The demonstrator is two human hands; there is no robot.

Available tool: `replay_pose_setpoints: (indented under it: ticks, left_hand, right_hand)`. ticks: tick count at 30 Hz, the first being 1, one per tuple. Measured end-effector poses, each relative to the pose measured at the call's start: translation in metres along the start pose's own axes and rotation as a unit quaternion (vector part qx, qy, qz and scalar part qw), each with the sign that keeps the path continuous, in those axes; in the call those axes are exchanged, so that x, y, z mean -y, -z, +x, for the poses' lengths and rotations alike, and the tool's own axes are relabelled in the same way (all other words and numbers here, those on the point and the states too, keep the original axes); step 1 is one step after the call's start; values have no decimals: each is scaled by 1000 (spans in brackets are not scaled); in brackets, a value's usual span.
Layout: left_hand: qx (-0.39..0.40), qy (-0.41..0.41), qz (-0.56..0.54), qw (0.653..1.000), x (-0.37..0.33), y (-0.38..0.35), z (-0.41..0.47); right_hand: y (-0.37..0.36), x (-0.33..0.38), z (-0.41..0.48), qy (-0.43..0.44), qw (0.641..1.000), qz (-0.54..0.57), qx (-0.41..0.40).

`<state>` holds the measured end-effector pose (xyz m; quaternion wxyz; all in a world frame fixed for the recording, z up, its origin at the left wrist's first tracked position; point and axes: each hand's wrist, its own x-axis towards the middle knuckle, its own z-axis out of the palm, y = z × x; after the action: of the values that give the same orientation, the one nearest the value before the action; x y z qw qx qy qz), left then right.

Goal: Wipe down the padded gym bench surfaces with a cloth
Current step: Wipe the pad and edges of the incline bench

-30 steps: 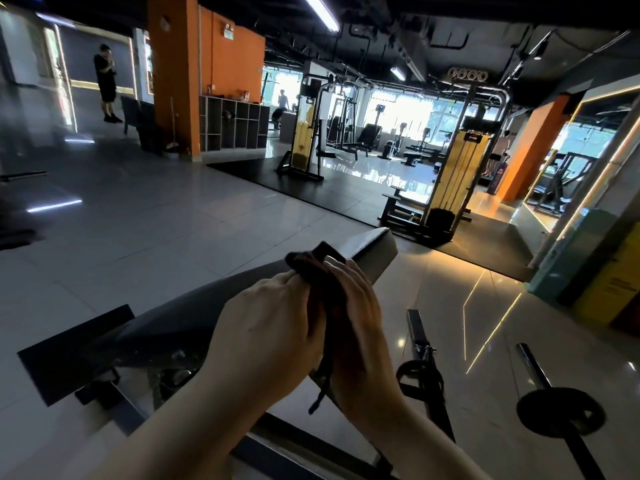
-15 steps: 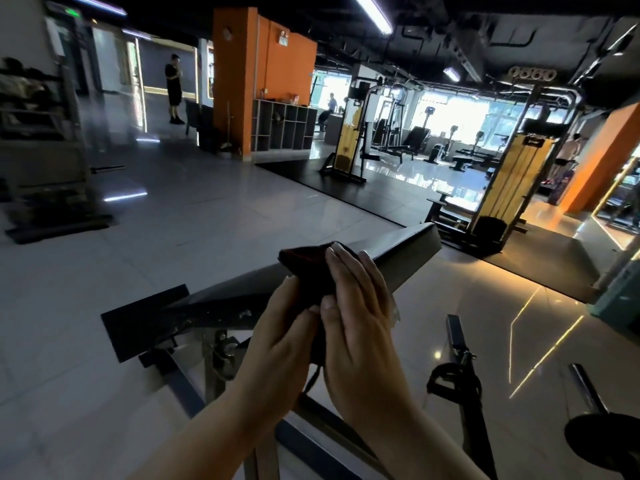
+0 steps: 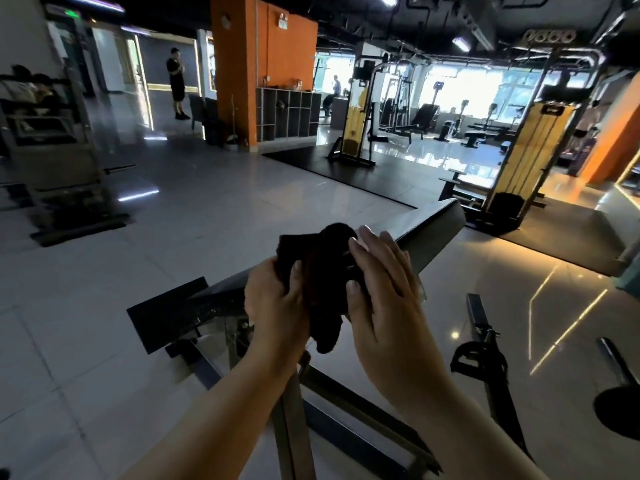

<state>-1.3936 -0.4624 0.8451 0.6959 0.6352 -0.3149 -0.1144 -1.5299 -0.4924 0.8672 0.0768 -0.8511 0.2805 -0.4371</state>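
Above the inclined bench pad (image 3: 427, 225), at its middle stretch, both bare hands are working a dark cloth (image 3: 320, 275). The left hand (image 3: 273, 303) is gripping the cloth's left portion, fingers curled around the bunched fabric with the thumb lying over its front. The right hand (image 3: 384, 289) is lying flat against the cloth's right side, fingers extended and held close together, the thumb pressing into the fabric. The cloth is sitting bunched between the two hands, one loose end hanging down below them; whether it is touching the pad cannot be told. The pad is running from lower left up to upper right, its far end rising beyond the right hand's fingertips. A flat black seat pad (image 3: 162, 313) is lying just beyond the pad's lower end, to the left of the left hand. The grey steel frame (image 3: 291, 420) is standing under the pad, below both forearms. A black strap handle (image 3: 479, 362) is hanging on a bar to the right of the pad. Far behind the pad, across the tiled floor (image 3: 207, 209), a yellow cable machine (image 3: 533, 147) is standing near its upper end, and a person in black (image 3: 177, 83) is standing beside an orange pillar (image 3: 235, 64).
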Motion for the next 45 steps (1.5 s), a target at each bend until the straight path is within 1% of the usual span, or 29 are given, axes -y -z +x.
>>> replay_pose_setpoints:
  ticks: [1,2,4,6,7,9,10,13,14,15,16,19,20,21,22,25,27,28,29,30,32,34,35,36,39,41,42,43,45]
  left_hand:
    - [-10,-19,-11,1000,0,-2,-2]
    - [-1,-39,-43,998,-2,-3,-7]
    - [60,-110,-98,987,-3,-2,-20]
    - [140,-196,-91,966,-2,-5,-29]
    - [162,-209,-77,961,-3,-8,-31]
    - [164,-209,-51,963,-7,-13,-29]
    - [156,-223,-31,962,-2,-15,-27]
    - [132,-324,31,936,26,-14,-13]
    - [127,-343,42,930,38,-12,-5]
    - [117,-343,46,931,50,-9,3]
    - [104,-323,44,940,62,-5,10]
    - [64,-198,-3,978,78,-1,17]
    - [58,-165,-18,984,71,-3,13]
    - [56,-157,-19,986,60,-8,6]
    - [56,-175,-9,983,48,-14,-1]
    - [64,-278,22,958,27,-29,-17]
    - [75,-333,38,939,39,-25,-6]
    - [77,-351,48,932,52,-20,1]
    - [76,-348,56,933,67,-14,10]
    - [73,-325,58,941,82,-8,19]
    - [53,-244,43,967,102,2,31]
    - [36,-174,13,984,97,0,26]
    - [37,-169,4,985,87,-4,20]
    - [41,-190,2,981,75,-10,13]
    - [63,-303,15,951,64,-18,2]
    - [67,-355,40,932,85,-12,17]
    - [61,-356,49,931,100,-7,27]
    - [52,-337,51,939,114,-2,35]
    - [34,-255,28,966,129,4,43]
  right_hand:
    - [-2,-1,3,3,1000,-23,4]
    - [-5,-1,5,5,999,-38,4]
    - [-7,1,4,6,998,-55,-1]
    - [-8,-1,0,10,998,-59,1]
    - [-8,-2,0,16,998,-59,1]
    - [-9,-2,1,15,999,-42,-7]
    - [-9,0,2,2,999,-29,-15]
    - [-10,5,4,-18,999,6,-37]
    - [-9,5,3,-22,999,13,-36]
    - [-7,5,3,-27,999,12,-32]
    - [-6,5,3,-30,999,6,-29]
    - [-6,6,3,-37,999,-11,-38]
    - [-8,6,3,-38,998,-13,-45]
    - [-9,7,4,-39,998,-14,-54]
    - [-11,8,4,-40,997,-15,-61]
    - [-13,10,4,-38,996,-30,-68]
    - [-11,15,5,-43,995,-64,-60]
    - [-10,18,7,-44,993,-100,-50]
    - [-9,22,11,-42,987,-153,-35]
    - [-10,25,15,-33,975,-218,-16]
    - [-12,31,26,7,943,-332,23]
    - [-18,32,34,51,920,-386,40]
    - [-21,31,37,64,915,-397,36]
    - [-24,30,39,75,912,-403,27]
    - [-28,23,34,96,908,-409,-8]
    - [-30,21,31,105,907,-406,-28]
    - [-33,21,31,108,908,-402,-42]
    - [-35,21,31,109,909,-399,-55]
    - [-39,21,32,105,907,-401,-70]
